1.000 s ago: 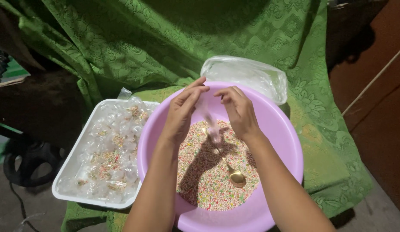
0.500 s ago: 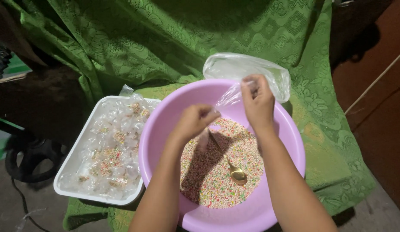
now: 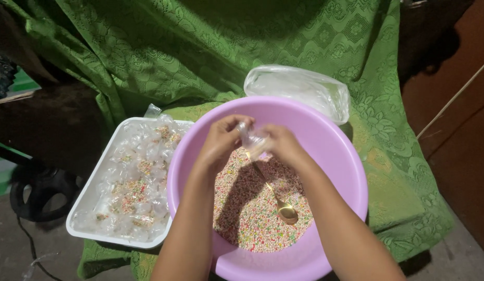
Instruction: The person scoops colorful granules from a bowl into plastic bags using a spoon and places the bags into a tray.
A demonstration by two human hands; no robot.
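Cloth: green cloth [image 3: 200, 57] under all.
Bowl: pink bowl [image 3: 335, 151], many tiny colour beads [image 3: 252, 208] + gold spoon [image 3: 286, 212] left.
Tray: white tray [image 3: 86, 200] at 9, many small packs done.
Spare bags: clear bags [image 3: 296, 88] at 12.
Hands: left hand [image 3: 221, 143] & right hand [image 3: 283, 145], fingers pinched on little bag [image 3: 250, 139], mid-bowl.

Small clear bag [image 3: 250, 138] mostly hidden between both hands, contents indiscernible, spoon [image 3: 277, 198] handle top hidden behind right hand [image 3: 283, 147], basin [image 3: 325, 156] bottom cropped.

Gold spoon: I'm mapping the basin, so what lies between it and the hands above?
Only the spoon's own handle over loose coloured beads, up to the hands, in the head view.
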